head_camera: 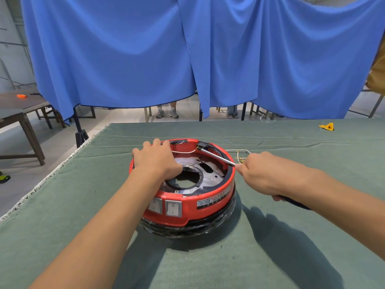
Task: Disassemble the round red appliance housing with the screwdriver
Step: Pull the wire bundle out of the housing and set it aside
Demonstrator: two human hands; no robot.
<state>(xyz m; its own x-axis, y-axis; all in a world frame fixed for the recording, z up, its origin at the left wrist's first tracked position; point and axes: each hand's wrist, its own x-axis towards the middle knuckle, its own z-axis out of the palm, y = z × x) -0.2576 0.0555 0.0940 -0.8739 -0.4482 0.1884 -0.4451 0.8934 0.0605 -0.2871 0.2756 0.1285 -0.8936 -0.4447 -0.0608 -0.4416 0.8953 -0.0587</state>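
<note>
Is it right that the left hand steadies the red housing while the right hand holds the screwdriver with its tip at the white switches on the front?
Not quite. The head view shows the screwdriver tip at the black part on the far rim, not at the white switches. The rest holds: the left hand steadies the red housing and the right hand holds the screwdriver.

Bright, even daylight fills the scene, colours clean and strong. Light falls from above and far left: the housing (187,197) throws a dark shadow near and right across the green cloth (291,257), and the right hand (260,174) and its forearm drop a second, soft-edged one beside it. A dull sheen sits on the metal plate inside the housing. Focus is crisp at centre. Wide-angle bend curves the table edge at left, and the curtain (125,59) bows toward the corners.
</note>
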